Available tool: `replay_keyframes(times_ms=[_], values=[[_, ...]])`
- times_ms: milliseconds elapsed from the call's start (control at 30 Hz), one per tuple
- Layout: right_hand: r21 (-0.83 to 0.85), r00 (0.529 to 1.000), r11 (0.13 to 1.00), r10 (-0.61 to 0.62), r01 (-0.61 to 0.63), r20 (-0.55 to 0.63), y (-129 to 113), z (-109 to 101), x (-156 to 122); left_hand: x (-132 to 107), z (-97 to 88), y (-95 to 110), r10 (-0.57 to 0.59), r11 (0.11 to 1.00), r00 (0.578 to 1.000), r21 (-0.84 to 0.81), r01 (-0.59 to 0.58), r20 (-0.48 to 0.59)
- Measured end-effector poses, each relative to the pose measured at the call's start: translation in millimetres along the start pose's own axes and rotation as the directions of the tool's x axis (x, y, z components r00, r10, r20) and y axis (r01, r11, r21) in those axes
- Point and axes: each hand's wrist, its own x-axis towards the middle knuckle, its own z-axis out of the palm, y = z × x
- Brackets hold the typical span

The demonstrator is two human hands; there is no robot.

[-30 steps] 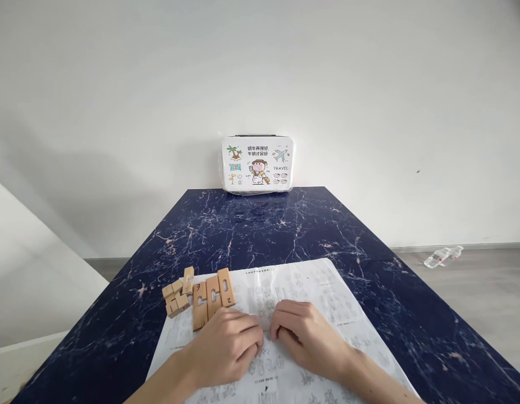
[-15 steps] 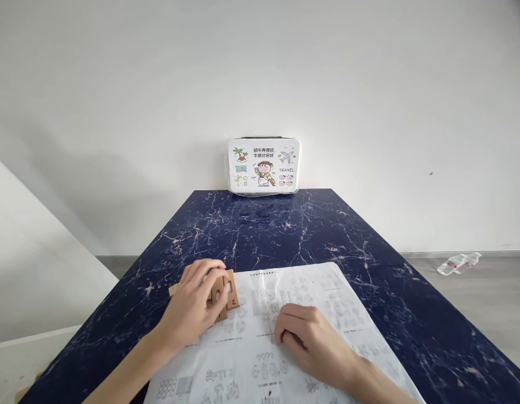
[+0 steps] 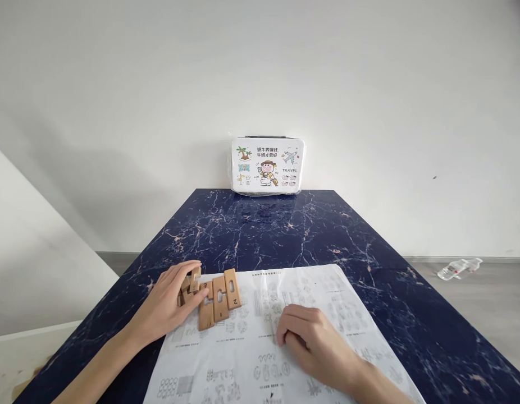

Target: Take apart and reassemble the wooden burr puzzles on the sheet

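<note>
Several flat wooden puzzle pieces with cut-out slots lie at the upper left of the printed sheet point(image 3: 260, 328). One wooden piece marked 2 point(image 3: 236, 303) is at the right end of the row, beside another wooden piece marked 1 point(image 3: 220, 311). My left hand point(image 3: 171, 297) curls over the left end of the row, its thumb and fingers around a small wooden puzzle piece point(image 3: 195, 279). Its palm hides part of the pieces there. My right hand point(image 3: 313, 342) rests on the sheet with its fingers curled in, and nothing shows in them.
A white case with cartoon prints point(image 3: 267, 165) stands against the wall at the far end of the dark blue marbled table point(image 3: 268, 235). Clear plastic bottles point(image 3: 459, 269) lie on the floor to the right.
My left hand has moved left along the row, uncovering the pieces marked 2 and 1 and a further piece. My right hand stays in about the same place on the sheet.
</note>
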Motion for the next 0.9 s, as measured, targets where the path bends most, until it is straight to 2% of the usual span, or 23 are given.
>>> replay_keyframes(times_ms=[100,267,567,900], values=[[-0.001,1.000,1.000,0.007,-0.007,0.003,0.2,0.2,-0.7,-0.3,2.8,-2.3,0.029,1.000,1.000,-0.002,-0.029,0.003],[0.005,1.000,1.000,0.008,-0.008,0.008,-0.2,0.3,-0.5,1.1,3.0,-5.4,-0.009,1.000,1.000,-0.002,0.009,-0.016],[0.008,1.000,1.000,-0.006,0.006,0.005,-0.3,1.1,0.0,3.3,-1.0,-5.6,-0.055,0.998,0.998,-0.024,0.055,0.022],[0.003,1.000,1.000,-0.004,0.004,0.006,-1.1,0.7,0.2,2.6,-2.9,-11.3,-0.049,0.998,0.998,-0.049,0.051,0.032]])
